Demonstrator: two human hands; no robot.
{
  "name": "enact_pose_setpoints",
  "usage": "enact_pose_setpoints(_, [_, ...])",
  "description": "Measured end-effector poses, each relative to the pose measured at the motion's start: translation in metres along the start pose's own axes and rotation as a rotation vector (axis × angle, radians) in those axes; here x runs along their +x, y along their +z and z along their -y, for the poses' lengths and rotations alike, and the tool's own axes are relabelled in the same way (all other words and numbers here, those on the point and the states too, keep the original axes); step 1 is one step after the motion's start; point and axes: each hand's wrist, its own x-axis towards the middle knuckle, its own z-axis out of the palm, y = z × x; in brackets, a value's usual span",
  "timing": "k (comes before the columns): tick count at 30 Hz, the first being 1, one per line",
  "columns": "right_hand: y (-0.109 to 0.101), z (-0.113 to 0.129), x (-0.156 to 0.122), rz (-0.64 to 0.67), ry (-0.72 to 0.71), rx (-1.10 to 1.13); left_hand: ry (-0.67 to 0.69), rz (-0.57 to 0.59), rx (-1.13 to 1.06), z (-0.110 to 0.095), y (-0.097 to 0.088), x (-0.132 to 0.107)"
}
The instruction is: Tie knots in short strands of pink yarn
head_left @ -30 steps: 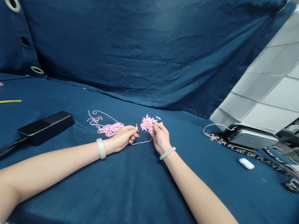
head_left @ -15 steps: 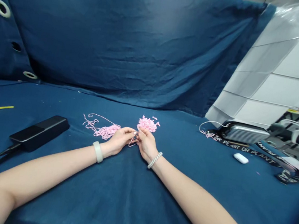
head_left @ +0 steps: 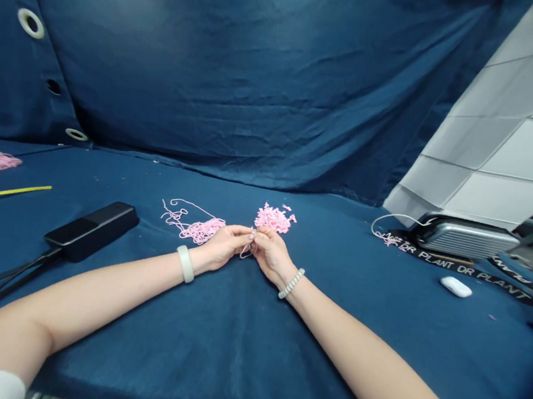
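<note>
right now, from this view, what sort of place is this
Probably an indoor craft workspace: tangled pink yarn and a pile of pink pieces lie on a blue cloth, with a blue curtain hanging behind.

Soft Overhead Light, Smeared Right Edge

My feed came through evenly bright, the light apparently falling from above and leaving a pale sheen on the upper blue curtain. Soft shadows gathered in its lower folds and beneath the right forearm. Blackness swallowed the right-hand corners, the lettered lanyard blurred towards that edge, and around the fingertips I lost fine detail.
</note>
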Motion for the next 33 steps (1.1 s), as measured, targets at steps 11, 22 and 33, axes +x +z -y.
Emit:
enact_pose_setpoints(11, [0.002,-0.002,-0.002,-0.083,-0.107,-0.230,-0.029,-0.003,-0.052,-0.001,0.001,0.000])
enact_pose_setpoints(22, [0.006,0.001,-0.015,0.012,-0.120,-0.464,0.100,-0.181,0.141,-0.013,0.004,0.002])
enact_pose_setpoints(33, [0.006,-0.003,-0.015,0.126,-0.482,-0.887,0.070,-0.150,-0.048,-0.033,0.013,0.000])
